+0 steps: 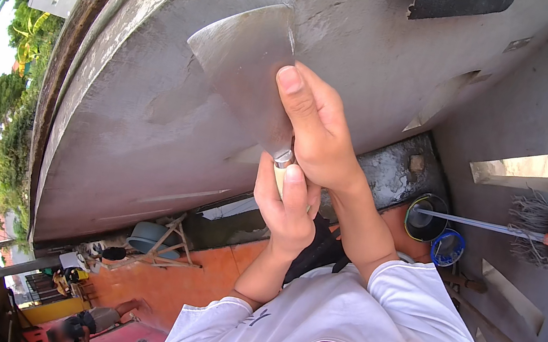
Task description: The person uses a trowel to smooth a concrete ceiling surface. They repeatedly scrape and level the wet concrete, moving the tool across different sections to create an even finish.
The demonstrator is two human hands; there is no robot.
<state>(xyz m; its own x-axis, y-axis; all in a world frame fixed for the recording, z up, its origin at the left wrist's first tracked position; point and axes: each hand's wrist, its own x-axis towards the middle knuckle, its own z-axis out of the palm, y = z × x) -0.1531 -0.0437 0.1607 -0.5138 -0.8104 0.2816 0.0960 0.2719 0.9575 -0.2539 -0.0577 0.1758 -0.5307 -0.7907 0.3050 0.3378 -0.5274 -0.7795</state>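
My right hand [320, 135] presses the wide scraper blade [245, 67] against the grey wall [128, 123]; my left hand [286, 206] grips closed around, I think, its handle.

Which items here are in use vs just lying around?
In use: putty knife, held by left hand and right hand; grey wall under its blade.
Lying about: mop, black bucket, blue bucket, folding chair.

Putty knife [245, 63] on wall [152, 113] (two-handed)
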